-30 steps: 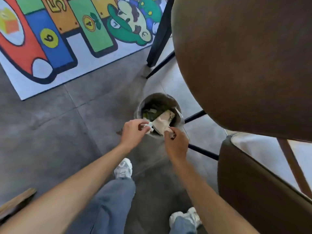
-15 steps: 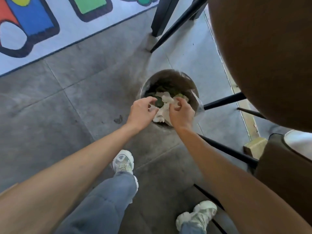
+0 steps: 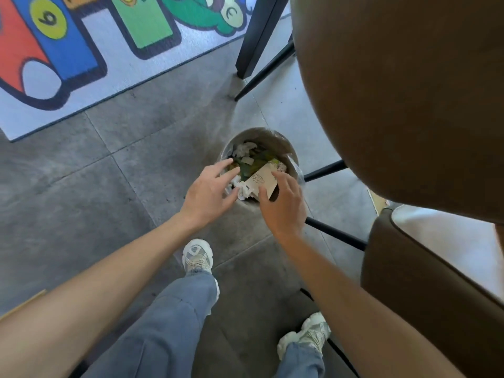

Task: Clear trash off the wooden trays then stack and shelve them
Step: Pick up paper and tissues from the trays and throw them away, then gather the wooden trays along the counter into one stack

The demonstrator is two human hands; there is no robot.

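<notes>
A small round trash bin (image 3: pixel 293 156) with a clear liner stands on the grey floor beside a table. Inside it lie crumpled white paper (image 3: pixel 243 149), green scraps (image 3: pixel 246 169) and a beige paper bag (image 3: pixel 263 180). My left hand (image 3: pixel 208 195) hovers over the bin's near left rim with fingers spread and nothing in it. My right hand (image 3: pixel 283 204) hovers over the near right rim, fingers apart, its tips close to the bag. No wooden tray is fully in view.
A brown round tabletop (image 3: pixel 395 105) overhangs on the right, with black legs (image 3: pixel 256 36) and struts (image 3: pixel 335 236). A brown chair (image 3: pixel 425 282) sits at lower right. A colourful numbered play mat (image 3: pixel 81 58) covers the floor at upper left. A wooden edge (image 3: pixel 21 304) shows at far left.
Both hands held crumpled paper and the bag over the bin; they have let go and pulled back, fingers now spread, with the trash lying inside the bin.
</notes>
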